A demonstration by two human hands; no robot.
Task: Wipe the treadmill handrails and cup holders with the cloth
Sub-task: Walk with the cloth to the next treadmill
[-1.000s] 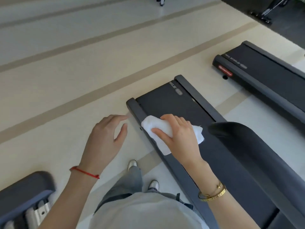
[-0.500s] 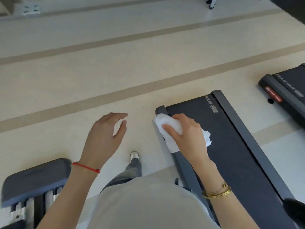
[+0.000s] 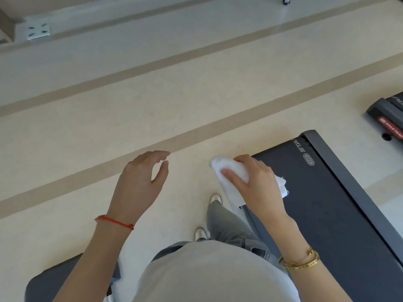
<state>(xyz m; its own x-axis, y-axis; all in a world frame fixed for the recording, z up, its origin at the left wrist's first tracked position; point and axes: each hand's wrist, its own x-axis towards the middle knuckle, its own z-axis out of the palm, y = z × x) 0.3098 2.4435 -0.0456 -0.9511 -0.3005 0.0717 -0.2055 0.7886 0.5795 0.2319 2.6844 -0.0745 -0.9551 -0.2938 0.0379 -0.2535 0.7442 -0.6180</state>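
My right hand grips a bunched white cloth in the air, above the left rear corner of a dark treadmill deck. Thumb and fingers curl round the cloth, and a loose end hangs out on each side. My left hand hovers over the floor to the left with relaxed, slightly bent fingers and holds nothing. No handrail or cup holder shows in the head view.
A dark padded part of another machine sits at the bottom left. The end of a second treadmill with a red label is at the right edge. My feet stand on the beige striped floor beside the deck.
The view has swung left: the treadmill has slid toward the right edge and the dark handrail seen a second ago has left the frame. Both hands keep their pose.
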